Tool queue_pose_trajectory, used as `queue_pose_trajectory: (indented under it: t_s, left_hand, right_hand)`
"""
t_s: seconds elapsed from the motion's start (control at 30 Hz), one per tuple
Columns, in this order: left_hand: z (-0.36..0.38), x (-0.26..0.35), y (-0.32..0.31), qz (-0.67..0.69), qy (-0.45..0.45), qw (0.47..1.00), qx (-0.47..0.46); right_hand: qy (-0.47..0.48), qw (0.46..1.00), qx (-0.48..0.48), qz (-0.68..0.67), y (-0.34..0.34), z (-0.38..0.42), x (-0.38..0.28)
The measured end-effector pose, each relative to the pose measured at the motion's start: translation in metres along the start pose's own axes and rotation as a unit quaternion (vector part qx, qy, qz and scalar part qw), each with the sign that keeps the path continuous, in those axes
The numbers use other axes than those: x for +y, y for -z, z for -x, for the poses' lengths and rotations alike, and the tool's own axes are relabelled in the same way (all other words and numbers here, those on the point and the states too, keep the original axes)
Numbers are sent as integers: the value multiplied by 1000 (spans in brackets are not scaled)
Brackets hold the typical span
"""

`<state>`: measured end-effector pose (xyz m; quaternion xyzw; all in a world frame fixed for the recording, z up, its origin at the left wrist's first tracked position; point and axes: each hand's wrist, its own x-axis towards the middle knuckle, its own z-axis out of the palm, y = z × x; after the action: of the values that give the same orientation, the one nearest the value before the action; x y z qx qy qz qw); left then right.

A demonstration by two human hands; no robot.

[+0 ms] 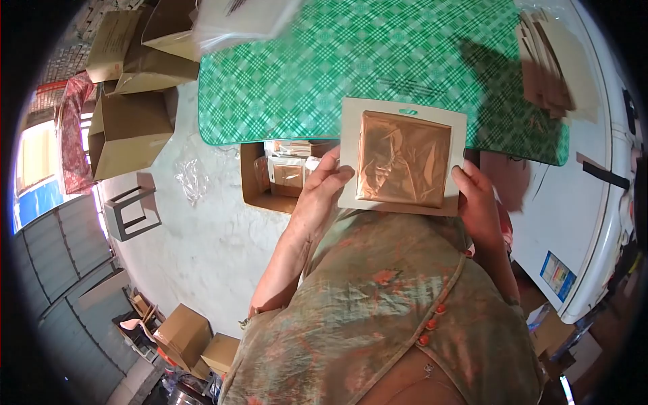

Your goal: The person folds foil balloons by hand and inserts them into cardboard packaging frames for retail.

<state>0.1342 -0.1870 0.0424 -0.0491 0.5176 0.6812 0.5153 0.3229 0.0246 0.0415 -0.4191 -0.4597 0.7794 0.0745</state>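
Observation:
Between my two hands is a card-backed package (403, 158): a pale card with a hang slot near its top edge and a square, shiny copper-coloured packet under clear wrap. My left hand (326, 185) is closed on the card's left edge, thumb on the front. On the opposite edge, my right hand (478, 196) pinches the card the same way. The package is held in front of my body, at the near edge of the green checked table (304, 88). Below and left of it, an open carton (253, 192) holds similar carded packages, partly hidden by my left arm.
Brown cartons (131, 131) stand at the upper left. Clear plastic bags (243, 20) lie on the table's far left, and flat card pieces (550, 67) at its right. A grey stool frame (133, 208) and crumpled plastic (192, 179) are on the floor. A white appliance (574, 223) stands right.

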Motion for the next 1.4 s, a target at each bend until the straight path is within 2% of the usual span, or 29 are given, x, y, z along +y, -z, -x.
queue_pose_trajectory:
  t_s: [0.17, 0.37, 0.47, 0.57, 0.77, 0.87, 0.93, 0.97, 1.07, 1.17, 1.4]
  left_hand:
    - [-4, 3, -1, 11, 4, 1000, -15]
    - [-4, -18, 24, -39, 15, 999, -27]
    - [0, -23, 31, -68, -32, 996, -42]
    - [4, -23, 39, -121, -17, 992, -31]
    - [-2, -34, 59, -103, 29, 994, -34]
    - [4, -14, 28, -88, 12, 995, -38]
    - [3, -11, 20, -84, -5, 996, -38]
    - [3, -10, 18, -82, -13, 996, -38]
    - [1, -13, 27, -94, -16, 993, -73]
    - [2, -5, 23, -127, 7, 990, -60]
    - [-3, -10, 39, -114, 12, 991, -69]
  right_hand:
    - [-3, 999, -7, 52, 13, 2, 4]
    - [55, 987, -4, 149, 12, 7, 5]
    - [69, 978, -5, 198, 26, 1, 20]
    - [92, 972, 2, 218, 25, 0, 21]
    - [94, 962, -1, 255, 23, -5, 19]
    - [98, 963, -25, 248, 27, -6, 19]
    - [56, 986, -41, 152, 17, 1, 10]
    - [35, 993, -49, 103, 13, 3, 7]
    - [38, 994, -76, 75, 18, 1, 12]
    - [23, 998, -62, 25, 13, 2, 11]
    - [47, 994, -51, 81, 11, 4, -3]
